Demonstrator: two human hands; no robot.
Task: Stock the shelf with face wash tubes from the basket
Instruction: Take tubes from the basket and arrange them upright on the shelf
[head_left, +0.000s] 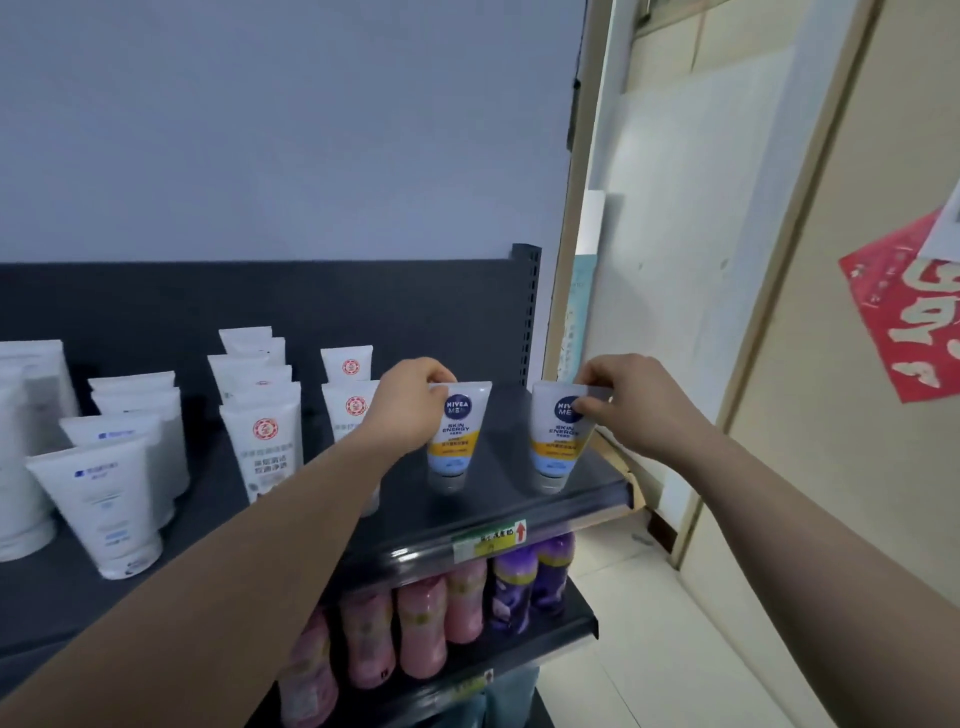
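Observation:
Two white face wash tubes with a dark blue logo and a yellow band stand cap-down near the right end of the dark shelf (498, 499). My left hand (410, 402) pinches the top of the left tube (453, 436). The right tube (558, 441) is held at its top edge by my right hand (631, 402). Both tubes are upright, with their caps on the shelf surface. No basket is in view.
Rows of other white tubes (270, 441) fill the shelf to the left. Pink and purple bottles (467, 597) line the shelf below. A slotted upright (527, 312) ends the shelf at the right, beside a doorway and a red poster (914, 312).

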